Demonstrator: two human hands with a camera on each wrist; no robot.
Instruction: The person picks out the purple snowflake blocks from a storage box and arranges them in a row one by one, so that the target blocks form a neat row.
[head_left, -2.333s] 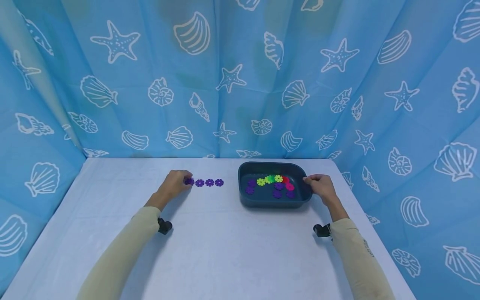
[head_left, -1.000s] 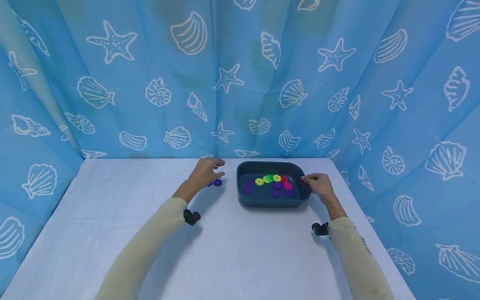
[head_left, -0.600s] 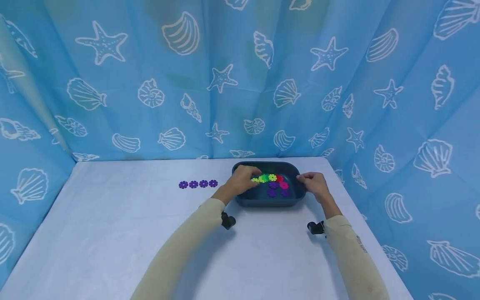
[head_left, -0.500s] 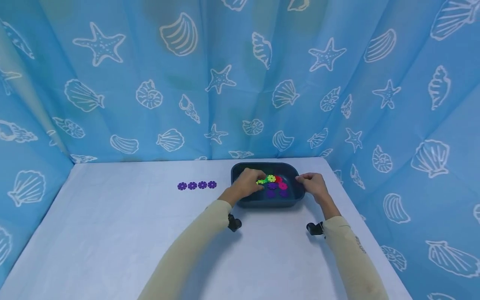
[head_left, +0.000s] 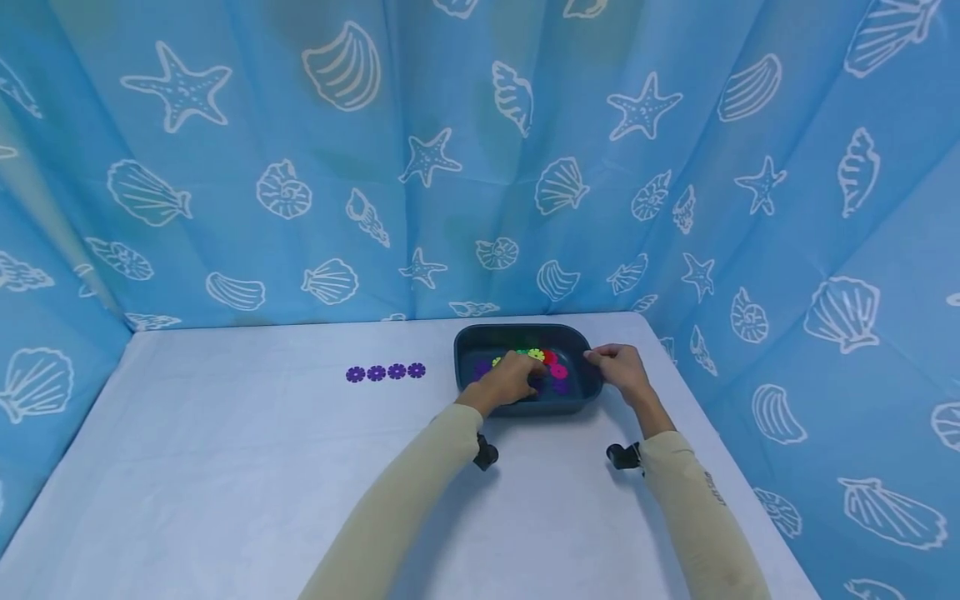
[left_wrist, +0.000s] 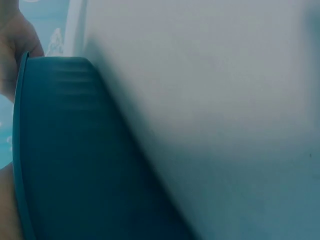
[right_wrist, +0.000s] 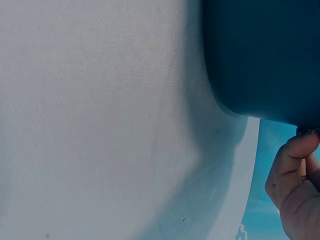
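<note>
The dark blue tray rests on the white counter, and flower-shaped discs lie both inside it and beside it. The left hand reaches over the tray's near wall into its middle, with its fingers bent down among the discs; whether they have grasped one cannot be told, since the hand itself covers the spot. The right hand grasps the rim at the tray's right end, and the right wrist view shows its thumb and fingers pinched at that edge. Inside the tray, beyond the left hand, are a yellow disc and, just to its right, a red disc; a pink disc lies nearer the tray's right end, with a dark purple disc below it. More purple shows toward the tray's left end. Outside, to the left of the tray, four purple discs lie flat in a straight row, near one another. A blue curtain printed with white shells and starfish hangs behind the tray.
</note>
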